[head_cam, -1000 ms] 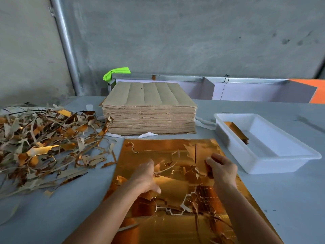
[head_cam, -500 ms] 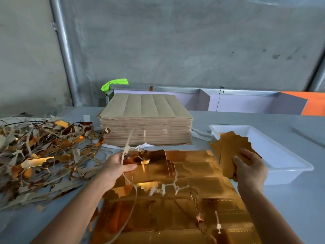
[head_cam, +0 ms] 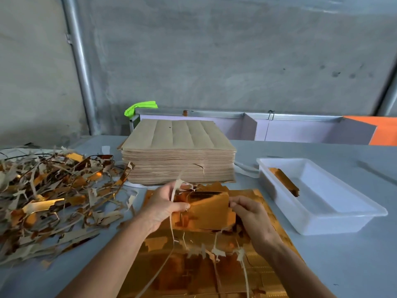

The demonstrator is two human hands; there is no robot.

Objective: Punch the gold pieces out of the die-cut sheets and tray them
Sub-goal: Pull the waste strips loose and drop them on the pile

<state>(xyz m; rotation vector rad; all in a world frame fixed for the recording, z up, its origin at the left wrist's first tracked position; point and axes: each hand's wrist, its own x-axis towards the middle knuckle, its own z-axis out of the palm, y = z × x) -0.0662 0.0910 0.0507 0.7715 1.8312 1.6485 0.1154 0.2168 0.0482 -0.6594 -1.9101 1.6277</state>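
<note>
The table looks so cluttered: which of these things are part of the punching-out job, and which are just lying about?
Part of the job:
- gold pieces, held by the left hand and right hand
- gold die-cut sheet
- white tray
- stack of brown sheets
- scrap pile

Lying about:
- green cloth
- metal pipe

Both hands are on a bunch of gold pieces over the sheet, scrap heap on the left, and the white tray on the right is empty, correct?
Not quite. The head view shows the white tray already holds gold pieces against its left wall. Otherwise right: left hand and right hand hold the bunch; the scrap heap lies left.
</note>
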